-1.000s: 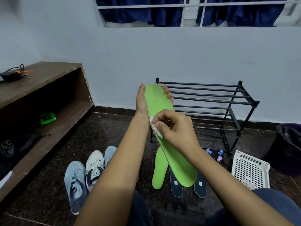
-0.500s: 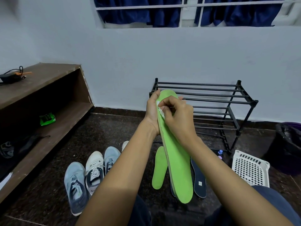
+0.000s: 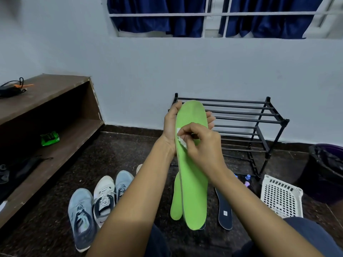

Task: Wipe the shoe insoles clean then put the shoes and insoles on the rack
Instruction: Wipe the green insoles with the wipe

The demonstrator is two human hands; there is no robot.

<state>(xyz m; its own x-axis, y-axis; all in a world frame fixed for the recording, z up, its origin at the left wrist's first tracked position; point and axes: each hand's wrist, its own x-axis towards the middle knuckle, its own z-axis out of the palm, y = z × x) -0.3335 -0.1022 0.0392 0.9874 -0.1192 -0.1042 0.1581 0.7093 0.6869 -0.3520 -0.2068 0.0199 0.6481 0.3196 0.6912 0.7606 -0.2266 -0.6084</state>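
The long lime-green foam insole [image 3: 192, 173] is off the floor, upright in front of the person, toe end up and its broad face turned to the camera, so the whole surface can be reached. The left hand [image 3: 170, 127] grips it near the toe, thumb along the near edge and fingers wrapped round behind. This braces the thin foam against the rubbing. The right hand [image 3: 204, 147] has its fingertips bunched, pinching a small white wipe [image 3: 181, 140] flat onto the green face just below the left hand's hold. Whether this is tissue or cloth is too small to tell.

Judging by this, wiping is under way and nothing has been put away. A second lime-green insole [image 3: 176, 204] and a dark navy insole [image 3: 225, 213] lie on the dark speckled floor [image 3: 130, 151] directly beneath, within easy reach. A row of pale blue and white laced sneakers [image 3: 104, 195] waits to the left. The black metal slatted rack [image 3: 250, 120] stands bare against the wall just behind, near enough to load without rising. A white perforated plastic basket [image 3: 282, 195] sits to the right.
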